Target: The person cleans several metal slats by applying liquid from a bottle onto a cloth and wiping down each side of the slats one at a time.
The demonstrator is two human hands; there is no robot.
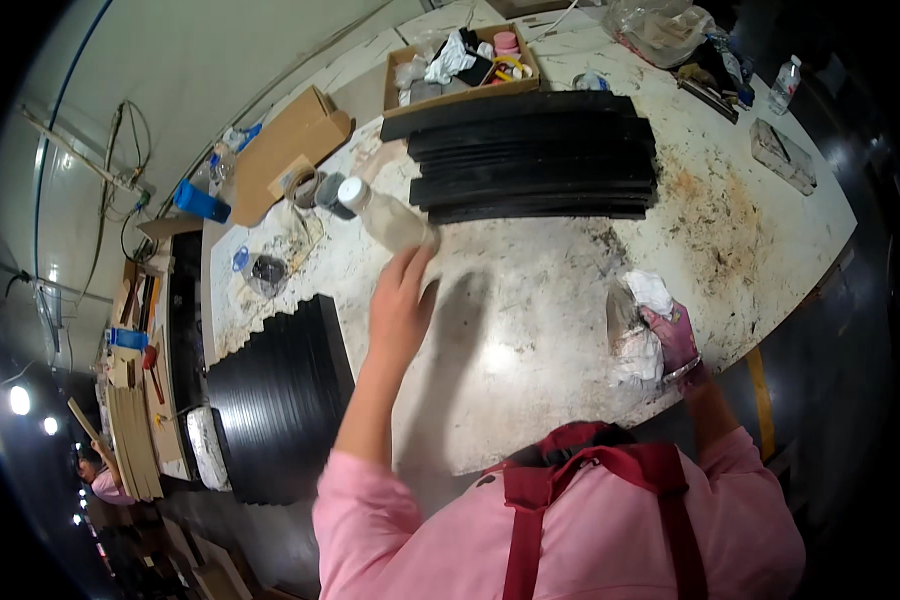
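My left hand point(400, 298) reaches over the table with its fingers stretched out and its thumb apart. Its fingertips overlap the lower end of a cloudy plastic bottle point(390, 222) with a white cap; whether they touch it I cannot tell. Near the table's right front edge, my right hand point(673, 338) is closed on a crumpled white rag point(638, 358), smudged with grey. Dark pinkish stains cover that hand. Beyond the bottle lies a stack of long black strips point(535, 155). Left of my left forearm is a second batch of black strips point(280, 400), side by side.
The stained white table point(530, 300) carries a cardboard box point(462, 100) of odds and ends at the back. Tape rolls point(303, 186) and cardboard point(290, 150) lie back left. A grey block point(782, 157) and a water bottle point(785, 85) are far right. Another person point(105, 475) stands far left.
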